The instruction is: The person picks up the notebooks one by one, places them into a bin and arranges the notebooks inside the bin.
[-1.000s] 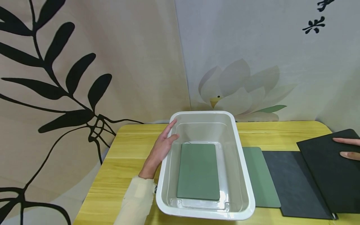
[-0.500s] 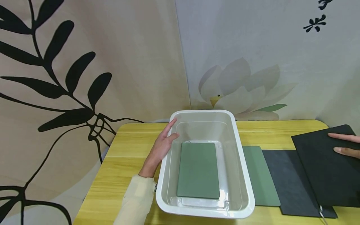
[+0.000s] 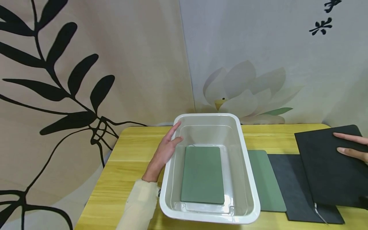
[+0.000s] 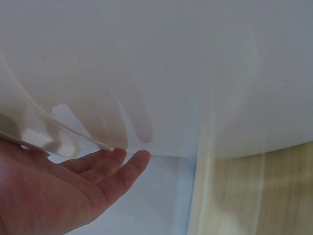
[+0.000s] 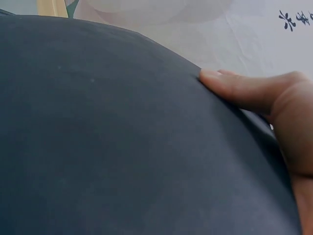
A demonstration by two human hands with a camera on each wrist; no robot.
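A white plastic basin (image 3: 210, 217) stands on the table, with a green notebook (image 3: 203, 175) lying flat inside. My left hand (image 3: 164, 151) holds its left rim, thumb over the edge; in the left wrist view the fingers (image 4: 124, 174) reach under the rim against the outer wall. At the right, my right hand (image 3: 353, 147) grips a black notebook (image 3: 330, 172) from which a pale ribbon hangs. The right wrist view shows the thumb (image 5: 234, 90) on this notebook's edge; the fingers behind it are hidden.
Right of the basin, another green notebook (image 3: 267, 185) lies on the yellow wooden table (image 3: 115, 188). Beside it lies a second dark notebook (image 3: 297, 188), partly covered by the held one. Behind the table hangs a printed curtain (image 3: 143, 64).
My right hand has moved leftward and slightly up with the black notebook, now further over the dark one below. Its ribbon has come into sight. The left hand and basin stay put.
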